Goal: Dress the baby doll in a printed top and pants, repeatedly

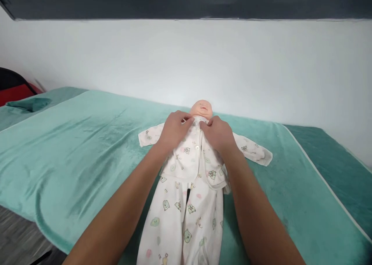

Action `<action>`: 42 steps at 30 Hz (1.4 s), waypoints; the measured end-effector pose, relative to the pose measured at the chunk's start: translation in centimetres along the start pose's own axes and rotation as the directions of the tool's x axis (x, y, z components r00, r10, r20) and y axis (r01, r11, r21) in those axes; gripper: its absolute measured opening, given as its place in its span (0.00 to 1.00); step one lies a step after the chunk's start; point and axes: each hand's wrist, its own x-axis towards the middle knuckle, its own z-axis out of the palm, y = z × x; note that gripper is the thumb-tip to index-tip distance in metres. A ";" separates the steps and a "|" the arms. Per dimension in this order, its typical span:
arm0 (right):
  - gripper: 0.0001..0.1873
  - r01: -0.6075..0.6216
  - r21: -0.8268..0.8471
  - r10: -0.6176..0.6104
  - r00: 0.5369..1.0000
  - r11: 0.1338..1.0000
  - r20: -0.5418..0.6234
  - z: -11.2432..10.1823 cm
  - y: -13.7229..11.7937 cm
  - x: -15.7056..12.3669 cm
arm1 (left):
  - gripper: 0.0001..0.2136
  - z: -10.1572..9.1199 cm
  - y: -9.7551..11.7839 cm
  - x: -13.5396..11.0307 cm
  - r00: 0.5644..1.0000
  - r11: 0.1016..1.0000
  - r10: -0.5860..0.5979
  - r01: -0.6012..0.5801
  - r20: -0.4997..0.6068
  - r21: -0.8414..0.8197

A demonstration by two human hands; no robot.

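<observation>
A white wall (186, 63) fills the upper half of the view, with a dark band along its top. Below it a wide green blanket (72, 148) covers the bed, and a darker green pad (334, 168) shows under it on the right. At the far left edge there is something red (14, 92) and a small folded green cloth (29, 104).

In the middle of the blanket a doll (202, 108) lies on its back. Its long axis runs straight away from the person: the head is at the far end, near the wall, and the legs come toward the camera, between the two forearms. It wears a white shirt (192, 158) with small animal prints and trousers (174, 222) of the same cloth. The two sleeves are spread flat to the sides.

Both hands are at the far end of the doll, on the chest just under the chin, almost touching each other. The left hand (174, 130) lies on the left half of the shirt front and the right hand (218, 135) on the right half, so neither is nearer than the other. The fingers of both are bent and narrow, and they seem to pinch the two front edges of the shirt at the collar, though the fingertips are partly hidden. Just below the hands a small snap (198, 147) shows on the front line of the shirt
</observation>
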 end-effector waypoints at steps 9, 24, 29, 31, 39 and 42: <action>0.11 0.036 0.645 -0.042 0.999 0.763 -0.007 0.2 1.3 1.9 | 0.05 2.5 0.2 3.8 0.980 0.975 -0.103 0.133 0.168 -0.175; 0.12 0.058 0.816 0.040 0.994 0.576 -0.099 1.7 0.8 1.1 | 0.06 3.3 -0.4 2.6 0.984 0.838 -0.136 0.177 0.115 -0.516; 0.12 0.021 0.766 -0.067 0.997 0.642 0.028 1.0 1.1 1.1 | 0.05 3.2 -0.9 2.6 0.983 0.837 -0.155 0.185 0.100 -0.515; 0.12 0.020 0.728 -0.099 0.993 0.685 0.066 0.7 1.1 0.9 | 0.05 3.2 -1.1 2.6 0.983 0.837 -0.154 0.185 0.102 -0.515; 0.02 0.202 0.305 -0.197 0.979 0.931 -0.047 0.6 -0.4 -0.2 | 0.10 2.8 -0.9 2.3 0.966 0.823 -0.162 0.245 0.202 -0.512; 0.04 0.203 0.282 -0.203 0.979 0.938 -0.029 0.6 -0.6 -0.3 | 0.09 2.7 -0.8 2.3 0.960 0.796 -0.180 0.271 0.216 -0.541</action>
